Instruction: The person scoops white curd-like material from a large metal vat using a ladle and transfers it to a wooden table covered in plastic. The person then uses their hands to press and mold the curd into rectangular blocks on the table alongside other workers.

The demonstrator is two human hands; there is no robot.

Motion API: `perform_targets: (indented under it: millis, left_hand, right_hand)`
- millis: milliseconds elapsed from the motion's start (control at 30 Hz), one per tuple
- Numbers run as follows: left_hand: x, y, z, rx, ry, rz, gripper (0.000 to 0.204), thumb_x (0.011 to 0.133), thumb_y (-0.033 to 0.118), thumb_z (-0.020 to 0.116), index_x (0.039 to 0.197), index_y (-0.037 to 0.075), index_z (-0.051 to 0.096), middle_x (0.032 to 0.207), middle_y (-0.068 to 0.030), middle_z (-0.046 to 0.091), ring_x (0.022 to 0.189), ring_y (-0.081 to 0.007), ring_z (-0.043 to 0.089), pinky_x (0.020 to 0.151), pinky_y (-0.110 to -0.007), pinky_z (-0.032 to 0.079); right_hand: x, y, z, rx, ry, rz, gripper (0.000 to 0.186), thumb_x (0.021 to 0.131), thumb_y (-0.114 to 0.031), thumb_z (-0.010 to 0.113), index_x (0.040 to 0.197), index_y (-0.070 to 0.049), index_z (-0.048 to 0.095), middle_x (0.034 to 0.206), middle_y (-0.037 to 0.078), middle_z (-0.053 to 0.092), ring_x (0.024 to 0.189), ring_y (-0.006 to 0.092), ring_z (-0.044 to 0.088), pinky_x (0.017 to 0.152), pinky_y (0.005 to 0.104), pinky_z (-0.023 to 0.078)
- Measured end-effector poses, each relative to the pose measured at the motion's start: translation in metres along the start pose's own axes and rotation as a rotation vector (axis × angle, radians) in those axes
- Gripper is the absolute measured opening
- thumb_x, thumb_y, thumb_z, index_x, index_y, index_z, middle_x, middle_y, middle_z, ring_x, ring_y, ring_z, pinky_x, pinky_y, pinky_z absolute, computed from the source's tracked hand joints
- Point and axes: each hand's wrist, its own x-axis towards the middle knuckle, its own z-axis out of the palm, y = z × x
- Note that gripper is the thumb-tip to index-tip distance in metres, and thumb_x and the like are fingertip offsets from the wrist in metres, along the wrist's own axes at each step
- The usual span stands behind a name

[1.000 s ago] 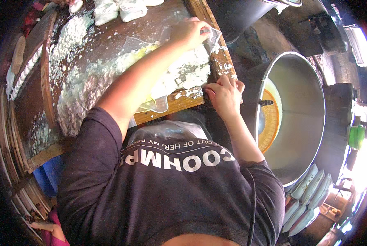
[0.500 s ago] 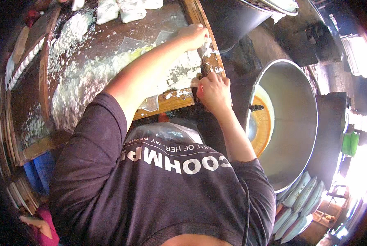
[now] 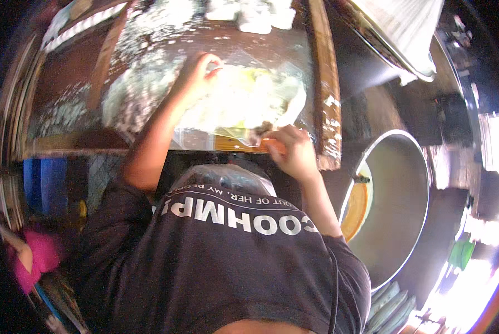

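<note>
Head view has, nearest, the person's dark T-shirt (image 3: 244,273) with white lettering, and beyond it two bare hands over a wooden worktable (image 3: 327,72). The right hand (image 3: 295,151) is near the front edge, its fingers bent down toward the near corner of a translucent sheet (image 3: 184,138); I cannot tell whether they pinch it. The left hand (image 3: 198,71) is farther in, at the sheet's far side, thumb and fingertips drawn together; blur and glare hide what, if anything, is between them. The sheet lies on the tabletop, loaded with white crumbly matter (image 3: 241,108) around a yellowish patch.

Brown boards, raised rims and one wooden divider (image 3: 106,64) make up the surface, with more white crumbs strewn across it. At its far side sit at least three white bundles (image 3: 255,18). Two large metal vessels stand to the right: an open pot (image 3: 400,211) with one orange disc (image 3: 357,209) inside, and a farther vat (image 3: 366,61) draped with one white cloth (image 3: 408,36). Several pale sacks (image 3: 391,312), too blurred to count, lie beyond the pot, near one green object (image 3: 461,254). Glaring light fills the room's right side; one other person in pink (image 3: 40,256) shows at the left rim.
</note>
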Motion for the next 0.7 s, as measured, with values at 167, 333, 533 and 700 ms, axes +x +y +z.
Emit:
perform_targets:
  millis: [167, 333, 533, 700]
  left_hand:
    - [-0.093, -0.077, -0.119, 0.092, 0.299, -0.35, 0.014, 0.074, 0.01, 0.057, 0.087, 0.004, 0.054, 0.089, -0.0108, 0.056, 0.084, -0.0224, 0.053, 0.072, -0.03, 0.041]
    - [-0.17, -0.138, -0.184, 0.386, 0.216, -0.52, 0.021, 0.074, 0.02, 0.058, 0.086, 0.003, 0.057, 0.087, -0.0128, 0.057, 0.083, -0.0257, 0.055, 0.073, -0.034, 0.042]
    - [-0.14, -0.096, -0.209, 0.478, -0.095, -0.821, 0.031, 0.067, 0.038, 0.062, 0.074, 0.008, 0.062, 0.072, -0.0122, 0.06, 0.069, -0.0289, 0.058, 0.062, -0.037, 0.044]
    - [-0.135, -0.116, -0.204, 0.499, -0.337, -0.781, 0.026, 0.069, 0.035, 0.059, 0.075, 0.01, 0.062, 0.077, -0.0137, 0.059, 0.074, -0.029, 0.057, 0.064, -0.038, 0.044]
  right_hand:
    - [0.042, -0.041, 0.012, 0.286, 0.085, 0.214, 0.01, 0.068, -0.012, 0.06, 0.072, -0.003, 0.059, 0.067, 0.011, 0.056, 0.057, 0.0208, 0.053, 0.053, 0.0311, 0.043]
    - [0.148, -0.108, 0.063, 0.329, 0.125, 0.016, 0.016, 0.072, -0.019, 0.058, 0.077, -0.005, 0.061, 0.073, 0.012, 0.057, 0.066, 0.0263, 0.056, 0.061, 0.031, 0.044]
    - [0.196, -0.125, 0.148, -0.213, -0.039, 0.149, 0.021, 0.071, -0.026, 0.056, 0.092, -0.022, 0.059, 0.096, 0.006, 0.05, 0.093, 0.0234, 0.047, 0.078, 0.0402, 0.037]
    - [0.192, -0.133, 0.167, -0.245, 0.117, 0.084, 0.022, 0.069, -0.027, 0.061, 0.09, -0.021, 0.06, 0.095, 0.003, 0.049, 0.091, 0.0253, 0.044, 0.079, 0.0392, 0.036]
